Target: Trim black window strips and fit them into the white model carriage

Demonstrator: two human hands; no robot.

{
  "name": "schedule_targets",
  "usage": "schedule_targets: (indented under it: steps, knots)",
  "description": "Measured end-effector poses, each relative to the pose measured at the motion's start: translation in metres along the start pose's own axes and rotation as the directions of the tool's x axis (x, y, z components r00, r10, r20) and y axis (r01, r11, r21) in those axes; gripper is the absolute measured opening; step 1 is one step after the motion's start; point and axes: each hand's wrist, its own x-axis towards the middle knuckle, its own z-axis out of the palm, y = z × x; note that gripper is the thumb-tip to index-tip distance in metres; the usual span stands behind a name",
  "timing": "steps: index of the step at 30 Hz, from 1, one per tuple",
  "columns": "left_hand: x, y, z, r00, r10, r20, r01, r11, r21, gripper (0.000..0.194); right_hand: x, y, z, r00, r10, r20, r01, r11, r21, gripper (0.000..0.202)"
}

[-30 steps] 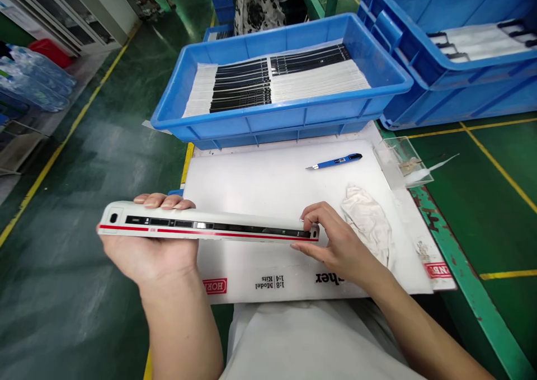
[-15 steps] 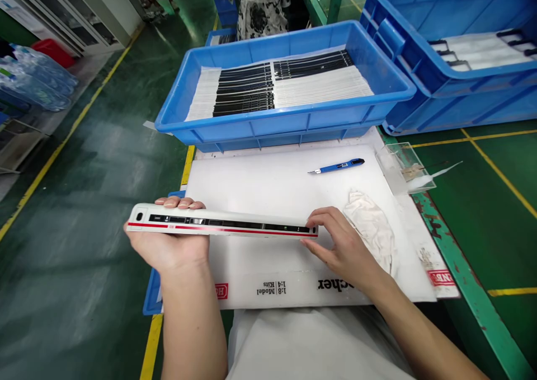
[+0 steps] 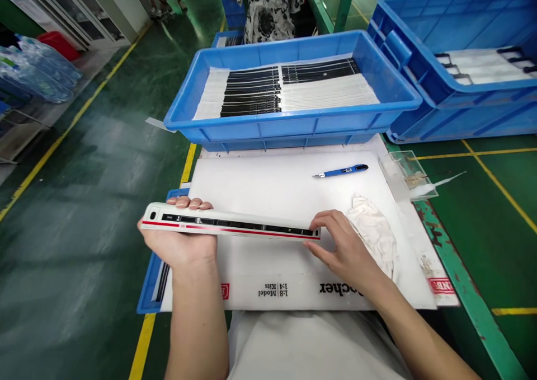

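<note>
A long white model train car (image 3: 239, 227) with a dark window band and a red stripe is held above the white board (image 3: 268, 262). My left hand (image 3: 182, 240) is wrapped round its left part from below, with fingertips showing over the far edge. At the right end, my right hand (image 3: 338, 240) pinches the car between thumb and fingers. Beyond the car lies a blue craft knife (image 3: 342, 171) on the board. A crumpled white cloth (image 3: 373, 229) rests beside my right hand.
A blue crate (image 3: 293, 128) with several rows of black and white parts stands behind the board. Another blue crate (image 3: 457, 106) is at the right. A clear plastic box (image 3: 405, 173) with a white-tipped tool sits at the board's right edge. A person in a patterned top (image 3: 268, 10) is beyond.
Both hands keep their hold on the train car, which sits slightly further right at its left end. The whole view has shifted a little.
</note>
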Motion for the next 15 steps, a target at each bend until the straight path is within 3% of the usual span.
schedule_targets:
  steps: [6, 15]
  knots:
    - [0.001, -0.004, -0.006, 1.000, -0.015, -0.003, 0.015, 1.000, 0.022, 0.040, -0.003, 0.003, 0.001, 0.999, 0.012, 0.046, -0.009, 0.999, -0.051, 0.016]
    - [0.012, -0.021, -0.019, 0.993, -0.121, 0.010, 0.121, 0.991, -0.053, 0.037, 0.005, -0.012, -0.025, 0.946, 0.076, 0.315, -0.025, 0.986, -0.163, 0.014]
